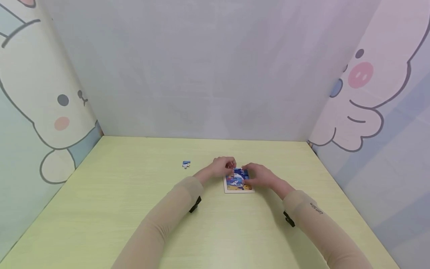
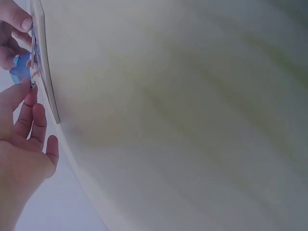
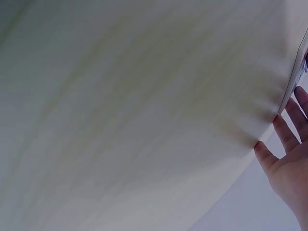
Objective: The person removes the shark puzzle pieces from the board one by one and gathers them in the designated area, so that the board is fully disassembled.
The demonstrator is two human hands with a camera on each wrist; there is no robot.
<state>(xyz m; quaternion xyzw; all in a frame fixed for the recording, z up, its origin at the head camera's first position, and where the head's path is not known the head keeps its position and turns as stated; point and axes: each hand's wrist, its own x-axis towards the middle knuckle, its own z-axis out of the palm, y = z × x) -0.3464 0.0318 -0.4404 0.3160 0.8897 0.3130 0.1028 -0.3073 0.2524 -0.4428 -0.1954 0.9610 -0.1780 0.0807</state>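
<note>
Puzzle [image 1: 235, 185] on table [image 1: 215, 224], right of centre, apparently mid-fitting: my left hand [image 1: 223, 166] pinches a blue piece [image 2: 21, 70] at the far side; my right hand [image 1: 262, 175], fingers loosely spread, steadies the right edge. Next move calls for aligning it; a loose piece [image 1: 186, 164] lies left.

Enclosed, booth-like tabletop setting; the wider room cannot be told.
Beneath the left hand [image 1: 221, 166] and right hand [image 1: 262, 175] spreads a flat, pale yellow-green table with faint wood grain [image 1: 221, 231]. Beyond them rises a light-grey, sheet-like backdrop [image 1: 188, 74]. Left of the left hand, a pastel side panel [image 1: 20, 186] shows a large white cartoon animal [image 1: 37, 93]; right of the right hand, a matching panel [image 1: 403, 183] shows a pink-snouted cartoon pig [image 1: 383, 41].
</note>
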